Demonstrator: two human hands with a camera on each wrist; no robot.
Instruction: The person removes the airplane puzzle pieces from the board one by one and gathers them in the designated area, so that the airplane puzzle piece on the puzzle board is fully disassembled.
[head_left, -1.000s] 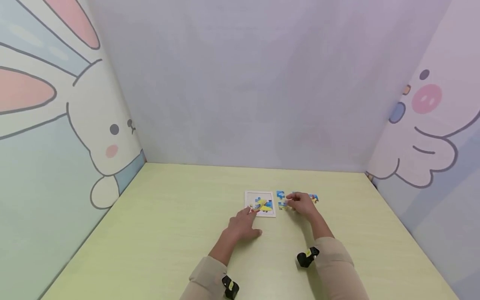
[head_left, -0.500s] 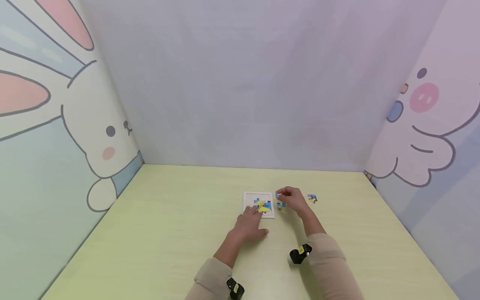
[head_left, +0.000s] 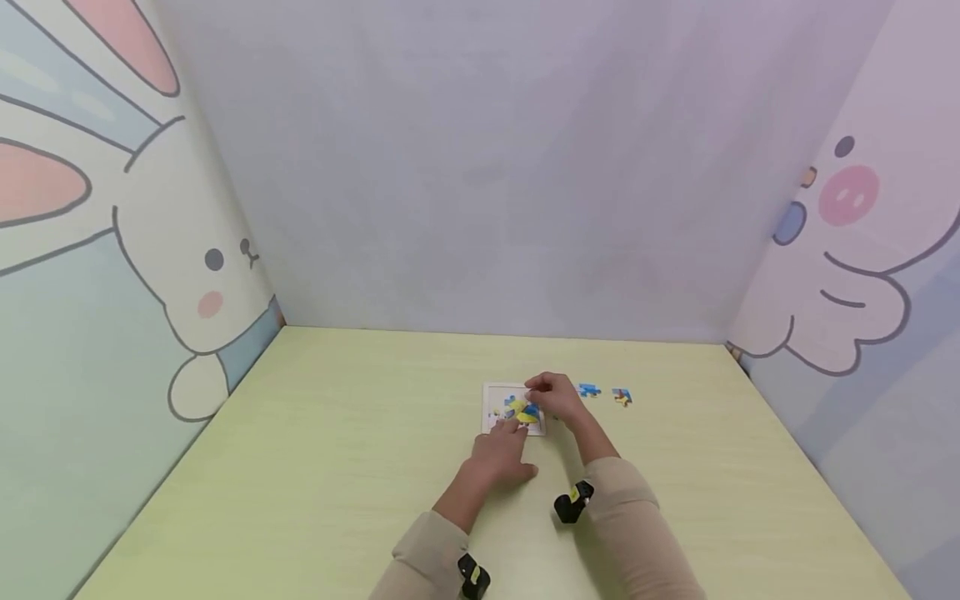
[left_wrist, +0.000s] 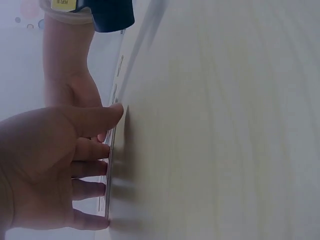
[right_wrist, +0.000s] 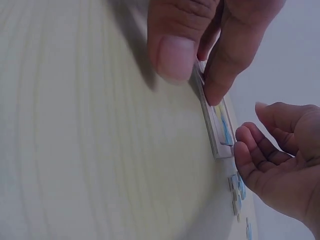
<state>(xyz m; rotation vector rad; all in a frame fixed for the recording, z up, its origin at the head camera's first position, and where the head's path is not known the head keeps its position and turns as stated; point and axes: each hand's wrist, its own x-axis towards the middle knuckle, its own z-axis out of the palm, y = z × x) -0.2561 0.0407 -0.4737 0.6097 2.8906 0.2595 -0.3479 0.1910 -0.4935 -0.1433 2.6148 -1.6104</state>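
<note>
A small square jigsaw puzzle in a white frame [head_left: 513,387] lies on the table, partly filled with yellow and blue pieces. My left hand [head_left: 501,458] rests its outstretched fingers on the near side of the frame; in the left wrist view, the left hand [left_wrist: 45,167] has its thumb apart from the fingers. Over the frame's upper right corner, my right hand [head_left: 557,398] has thumb and fingers drawn together round a puzzle piece, mostly hidden by the fingertips. The right wrist view shows the right hand [right_wrist: 285,160] with curled fingers beside the frame [right_wrist: 215,135].
Loose puzzle pieces lie right of the frame: a blue one [head_left: 588,389] and a multicoloured one [head_left: 622,397]; another is mostly covered by the right hand. The pale wooden table [head_left: 360,433] meets a plain back wall [head_left: 480,208], with cartoon-printed walls at both sides.
My right hand has gone left from the loose pieces to the frame's upper right corner, taking a blue puzzle piece from the table. The left hand stays at the frame's near side.
</note>
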